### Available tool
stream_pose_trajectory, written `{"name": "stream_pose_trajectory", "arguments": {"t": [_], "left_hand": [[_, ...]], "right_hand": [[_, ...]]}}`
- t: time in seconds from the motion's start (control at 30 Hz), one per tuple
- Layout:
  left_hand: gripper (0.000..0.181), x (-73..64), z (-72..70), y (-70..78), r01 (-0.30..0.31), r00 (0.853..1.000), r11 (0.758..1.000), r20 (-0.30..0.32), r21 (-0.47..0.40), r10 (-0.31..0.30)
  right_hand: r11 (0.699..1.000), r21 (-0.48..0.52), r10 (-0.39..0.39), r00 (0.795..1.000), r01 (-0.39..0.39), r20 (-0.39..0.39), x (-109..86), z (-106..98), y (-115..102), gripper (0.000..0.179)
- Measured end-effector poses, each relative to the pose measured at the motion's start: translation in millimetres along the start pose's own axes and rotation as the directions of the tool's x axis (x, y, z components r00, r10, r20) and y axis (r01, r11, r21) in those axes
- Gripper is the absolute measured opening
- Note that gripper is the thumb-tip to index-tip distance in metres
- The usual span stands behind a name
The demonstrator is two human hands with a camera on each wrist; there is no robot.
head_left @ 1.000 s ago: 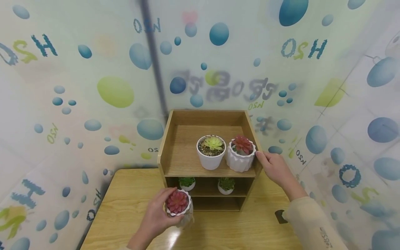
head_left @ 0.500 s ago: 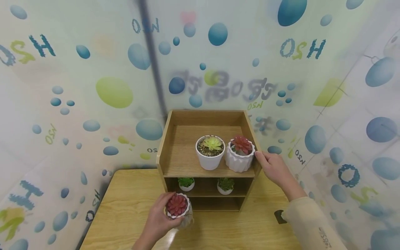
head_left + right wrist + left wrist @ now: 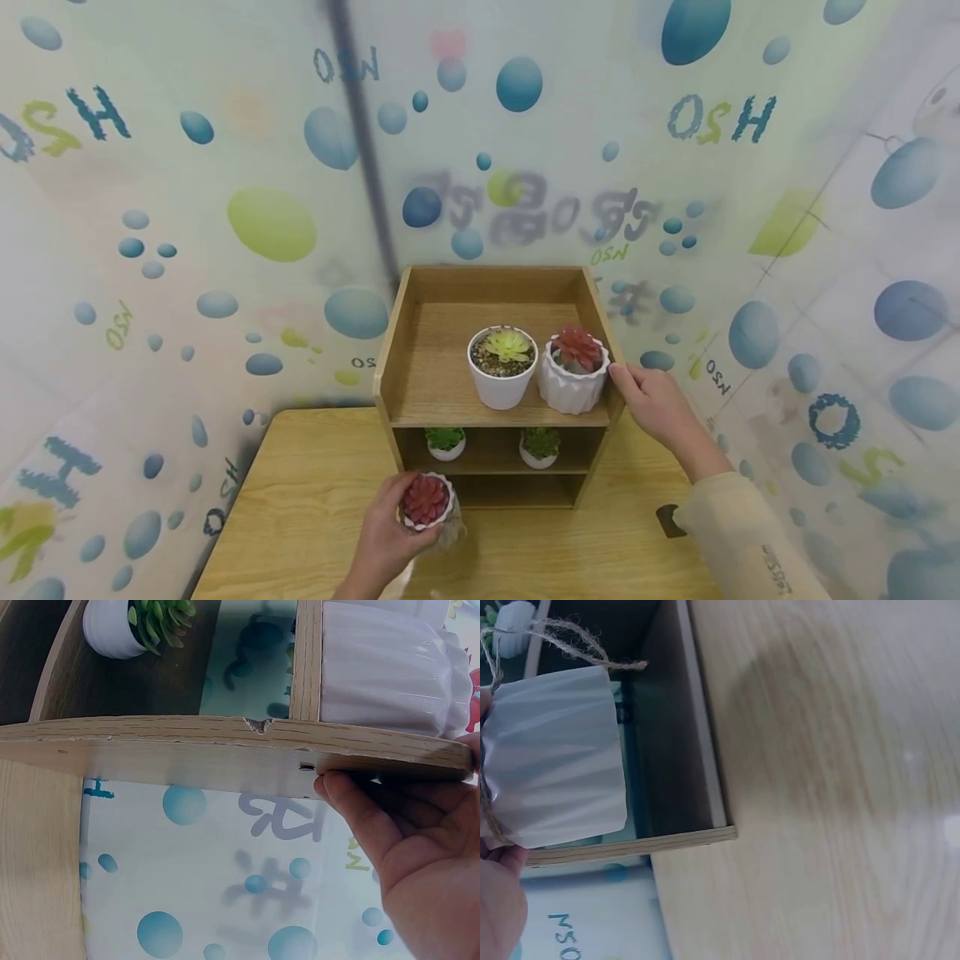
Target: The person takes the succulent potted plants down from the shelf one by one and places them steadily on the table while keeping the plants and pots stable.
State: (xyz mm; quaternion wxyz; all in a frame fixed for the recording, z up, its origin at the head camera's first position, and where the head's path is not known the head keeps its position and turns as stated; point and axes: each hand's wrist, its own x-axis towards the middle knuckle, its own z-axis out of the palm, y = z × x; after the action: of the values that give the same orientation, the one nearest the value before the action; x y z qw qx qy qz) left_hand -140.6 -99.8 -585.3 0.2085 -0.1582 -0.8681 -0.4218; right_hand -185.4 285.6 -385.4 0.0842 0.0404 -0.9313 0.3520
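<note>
In the head view my left hand [image 3: 392,529] grips a white ribbed pot holding a red succulent [image 3: 425,500], in front of the wooden shelf's lower left. The left wrist view shows this white pot [image 3: 559,761] with twine tied round it, overlapping the lower compartments. My right hand [image 3: 660,408] holds the right side panel of the wooden shelf [image 3: 442,350]. In the right wrist view its fingers [image 3: 352,799] lie against the panel's outer face. Right beside it on the top board stands another white fluted pot with a red succulent [image 3: 573,379].
A white pot with a yellow-green succulent [image 3: 502,375] stands on the top board. Two small green plants in white pots, a left one [image 3: 446,446] and a right one [image 3: 539,450], sit on the middle level. The shelf stands on a wooden table [image 3: 300,500] against a patterned wall.
My left hand and the red succulent's pot have moved slightly down and toward me, a little away from the shelf. My right hand has stayed on the side panel.
</note>
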Motion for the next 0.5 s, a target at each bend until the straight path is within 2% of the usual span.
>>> {"name": "stream_pose_trajectory", "arguments": {"t": [0.23,0.5], "left_hand": [[0.077,-7.3,11.2,-10.0,-0.012,0.999,1.0,-0.05,0.006,0.013],[0.075,-14.4,22.6,-16.1,0.088,0.995,0.996,-0.037,0.024,-0.087]], "right_hand": [[1.0,0.003,-0.007,1.0,0.007,-0.007,-0.6,0.0,-0.9,0.042],[1.0,0.006,-0.001,1.0,0.001,-0.007,-0.6,0.4,-1.5,0.042]]}}
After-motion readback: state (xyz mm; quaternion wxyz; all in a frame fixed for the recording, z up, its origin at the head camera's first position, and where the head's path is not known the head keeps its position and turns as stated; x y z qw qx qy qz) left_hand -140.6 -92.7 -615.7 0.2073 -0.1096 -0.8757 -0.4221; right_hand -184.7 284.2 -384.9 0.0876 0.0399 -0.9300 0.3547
